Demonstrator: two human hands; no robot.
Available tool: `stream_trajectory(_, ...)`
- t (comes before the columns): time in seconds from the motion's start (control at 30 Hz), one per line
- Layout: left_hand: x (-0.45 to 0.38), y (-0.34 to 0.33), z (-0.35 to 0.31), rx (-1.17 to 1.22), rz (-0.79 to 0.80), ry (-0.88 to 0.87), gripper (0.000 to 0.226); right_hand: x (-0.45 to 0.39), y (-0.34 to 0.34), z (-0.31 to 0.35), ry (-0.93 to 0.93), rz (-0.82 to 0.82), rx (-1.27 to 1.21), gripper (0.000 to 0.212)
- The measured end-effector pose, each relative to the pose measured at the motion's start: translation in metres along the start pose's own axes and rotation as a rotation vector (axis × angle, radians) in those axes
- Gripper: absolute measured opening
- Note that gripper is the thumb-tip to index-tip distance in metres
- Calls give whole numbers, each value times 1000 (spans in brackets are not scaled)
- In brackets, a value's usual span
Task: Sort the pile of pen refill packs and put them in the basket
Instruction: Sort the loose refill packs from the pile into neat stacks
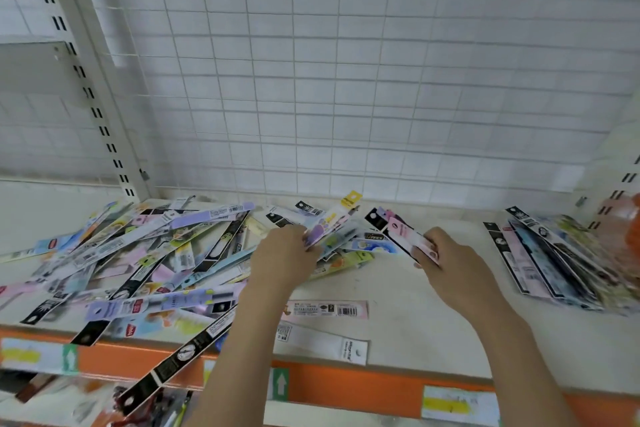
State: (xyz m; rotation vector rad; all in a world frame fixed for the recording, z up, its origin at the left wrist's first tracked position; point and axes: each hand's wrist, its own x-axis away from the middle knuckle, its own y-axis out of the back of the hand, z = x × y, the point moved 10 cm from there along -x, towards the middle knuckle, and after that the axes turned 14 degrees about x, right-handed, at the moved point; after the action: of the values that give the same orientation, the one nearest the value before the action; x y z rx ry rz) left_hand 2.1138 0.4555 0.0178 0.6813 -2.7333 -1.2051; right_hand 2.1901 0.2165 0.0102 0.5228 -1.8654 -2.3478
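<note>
A pale shelf (pixel 433 315) with an orange front edge (pixel 346 388) carries the goods. A jumbled pile of refill packs (pixel 138 253) covers its left half (one black pack (pixel 180 354) overhangs the edge). A neater stack (pixel 554 260) lies at the right. Two single packs, one pink (pixel 325 309) and one white (pixel 322 341), lie flat near the front.

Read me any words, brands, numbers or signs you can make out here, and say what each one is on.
No wording is legible.
White up arrow on a green sticker, on the orange shelf edge.
A second arrow sticker at left.
Barcode on a pink pack: digits too small.
Red brand tags and print on the pile of packs: blurred.
</note>
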Motion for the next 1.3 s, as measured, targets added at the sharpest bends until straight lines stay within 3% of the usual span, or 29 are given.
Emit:
stream_trajectory(0.07, -8, -15, -4, -54, 36, 3, 23, 3, 8, -8, -39, -39, -37, 21)
stream_trajectory(0.17, -15, -33, -4, -135, 71, 29, 25, 8, 16, -15, -82, -46, -53, 35)
stream_trajectory(0.37, -19, -34, -4, -188, 32, 82, 23, 10, 15, -29, -123, -44, -47, 15)
stream_trajectory(0.57, -15, -20, -11, -53, 46, 66, 8, 7, 16, -20, -101, -61, -37, 15)
stream_trajectory(0.9, -3, 39, -27, 127, -192, -36, 42, -5, 19, -5, -84, -72, -199, 13)
stream_trajectory(1.13, 5, 52, -22, 256, -325, -102, 22, -4, 13, 5, -50, -32, -178, 16)
stream_trajectory(1.3, 6, 52, -24, 263, -270, -179, 33, -3, 5, 11, -43, 16, -206, 18)
